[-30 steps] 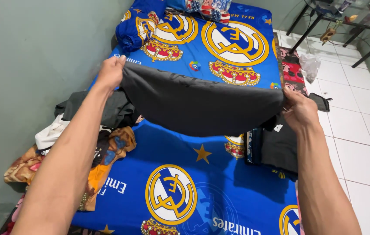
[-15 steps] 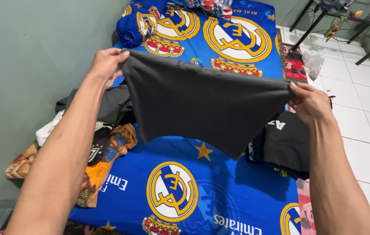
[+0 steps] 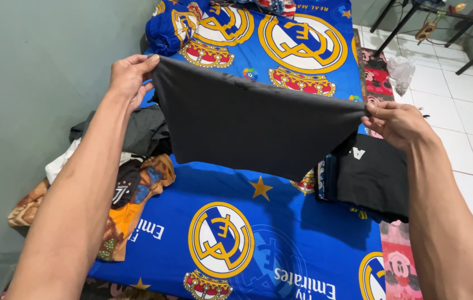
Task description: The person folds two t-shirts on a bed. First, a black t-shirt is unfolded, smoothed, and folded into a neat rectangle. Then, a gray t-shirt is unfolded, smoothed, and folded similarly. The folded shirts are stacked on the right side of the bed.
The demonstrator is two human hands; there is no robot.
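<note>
A dark grey garment [image 3: 247, 122] hangs stretched in the air above a blue bedsheet [image 3: 220, 200] printed with gold crests. My left hand [image 3: 128, 78] pinches its upper left corner, and my right hand [image 3: 395, 122] pinches its upper right corner. The cloth droops between them, its lower edge just above the sheet.
A heap of loose clothes [image 3: 120, 178] lies along the bed's left edge by the green wall [image 3: 31, 94]. Folded black garments [image 3: 367, 175] are stacked at the right edge. A blue pillow [image 3: 167, 30] sits at the head. White floor tiles [image 3: 470, 128] and table legs [image 3: 403, 25] are to the right.
The garment rose from a slack sag to a taut, flatter spread as both hands lifted it and pulled apart. The view shifted slightly down the bed.
</note>
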